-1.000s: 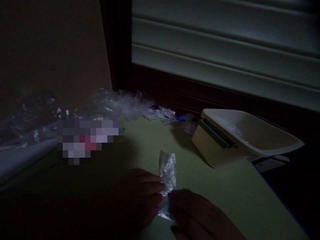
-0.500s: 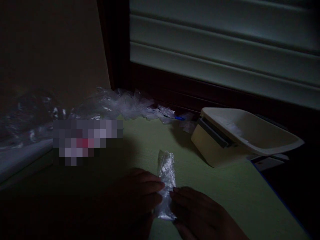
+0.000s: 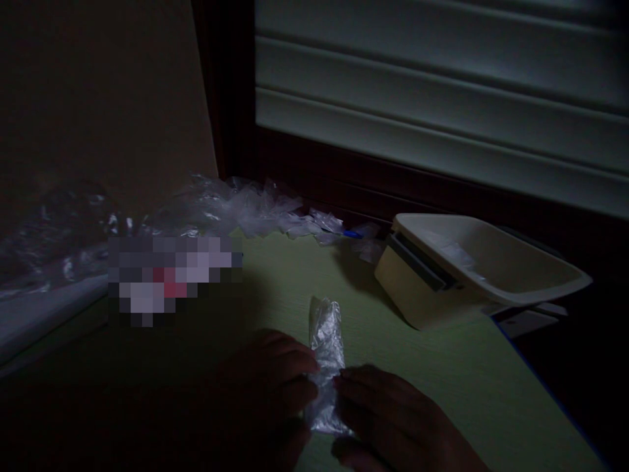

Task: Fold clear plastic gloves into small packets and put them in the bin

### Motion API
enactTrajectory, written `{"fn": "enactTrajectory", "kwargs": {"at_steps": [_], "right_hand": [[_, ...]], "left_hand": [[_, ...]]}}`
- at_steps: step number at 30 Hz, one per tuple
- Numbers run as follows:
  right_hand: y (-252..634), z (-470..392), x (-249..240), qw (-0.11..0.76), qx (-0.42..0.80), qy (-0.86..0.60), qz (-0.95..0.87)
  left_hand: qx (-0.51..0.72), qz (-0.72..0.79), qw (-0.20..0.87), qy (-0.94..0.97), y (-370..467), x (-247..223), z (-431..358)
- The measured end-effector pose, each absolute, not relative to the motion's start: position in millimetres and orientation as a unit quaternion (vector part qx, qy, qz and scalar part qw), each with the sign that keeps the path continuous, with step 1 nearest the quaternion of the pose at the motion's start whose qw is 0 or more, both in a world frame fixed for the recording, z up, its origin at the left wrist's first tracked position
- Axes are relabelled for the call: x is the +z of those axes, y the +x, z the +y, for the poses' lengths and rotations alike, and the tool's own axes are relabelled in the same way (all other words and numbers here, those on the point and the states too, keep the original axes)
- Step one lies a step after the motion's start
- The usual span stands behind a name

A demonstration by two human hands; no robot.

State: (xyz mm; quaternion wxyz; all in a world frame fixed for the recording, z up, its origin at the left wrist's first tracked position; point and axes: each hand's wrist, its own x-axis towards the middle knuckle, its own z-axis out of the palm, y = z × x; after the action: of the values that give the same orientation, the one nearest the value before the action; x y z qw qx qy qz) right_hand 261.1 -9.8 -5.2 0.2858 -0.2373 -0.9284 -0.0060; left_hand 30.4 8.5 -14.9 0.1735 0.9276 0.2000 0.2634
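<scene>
A narrow, folded clear plastic bag [image 3: 327, 331] lies lengthwise on the green tabletop, crinkled and shiny. At its left edge, my left hand [image 3: 280, 373] has its fingers held together and pressed against the plastic; the hand is mostly in deep shadow. My right hand [image 3: 393, 406] closes on the right edge from the other side, fingertips on the plastic and thumb lower down. The far end of the bag sticks out beyond both hands. What the thumbs touch is too dark to make out.
A cream plastic bin [image 3: 432, 298] with grey handles lies at the right table edge, some clear plastic inside. Crumpled clear bags [image 3: 236, 206] line the back, with a blue object [image 3: 352, 234] beside them. A blurred-out item [image 3: 171, 275] sits left. Behind is a slatted shutter [image 3: 432, 85].
Both hands stay at the bag's edges. The thumbs have shifted slightly, and the bag's near end looks a little wider and flatter. The view has tilted very slightly.
</scene>
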Motion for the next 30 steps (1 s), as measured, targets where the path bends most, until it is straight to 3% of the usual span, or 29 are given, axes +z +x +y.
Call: {"fn": "enactTrajectory", "kwargs": {"at_steps": [8,17,30], "right_hand": [[265.0,-15.0,-14.8,0.295,-0.066,-0.226,-0.926],[257.5,-13.4,-13.1,0.342,0.002,-0.24,-0.908],[267.7,-11.5,-9.4,0.292,0.018,-0.211,-0.933]], "left_hand": [[0.275,0.213,0.152,0.925,31.8,-19.6,4.9],[0.259,0.211,0.139,0.932,29.3,-16.7,6.6],[0.318,0.181,0.11,0.924,32.8,-36.9,14.2]]}}
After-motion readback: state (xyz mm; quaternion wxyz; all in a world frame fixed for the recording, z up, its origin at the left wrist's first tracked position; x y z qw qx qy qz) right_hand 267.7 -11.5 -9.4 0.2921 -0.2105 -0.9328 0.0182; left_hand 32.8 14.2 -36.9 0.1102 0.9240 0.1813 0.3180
